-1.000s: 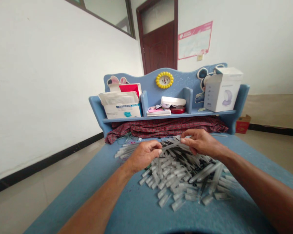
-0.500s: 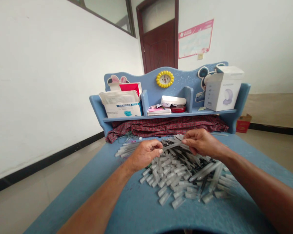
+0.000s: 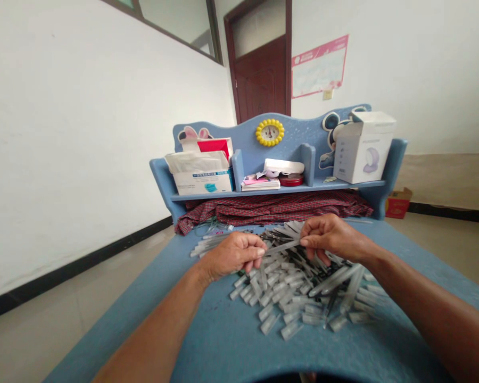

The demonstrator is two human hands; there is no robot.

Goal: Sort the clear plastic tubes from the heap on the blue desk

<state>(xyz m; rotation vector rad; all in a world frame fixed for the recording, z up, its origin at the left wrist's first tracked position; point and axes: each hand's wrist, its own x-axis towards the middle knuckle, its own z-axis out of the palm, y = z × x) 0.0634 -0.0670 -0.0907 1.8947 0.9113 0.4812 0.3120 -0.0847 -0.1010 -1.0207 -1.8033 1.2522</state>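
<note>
A heap of clear plastic pen tubes and caps (image 3: 303, 290) lies on the blue desk (image 3: 223, 346). My left hand (image 3: 233, 256) and my right hand (image 3: 330, 236) hover just above the heap, both closed in a pinch on the two ends of one clear pen tube (image 3: 281, 247), which runs between them. A separate row of clear tubes (image 3: 207, 244) lies on the desk to the left of my left hand.
At the desk's far end a blue shelf (image 3: 279, 186) carries a mask box (image 3: 201, 178), books, a red tin and a white carton (image 3: 363, 146). Plaid cloth (image 3: 275, 207) is bunched under the shelf. White wall on the left, brown door behind.
Both hands have stayed on the tube and shifted slightly closer together; the right hand has dropped a little. The view has barely moved.
</note>
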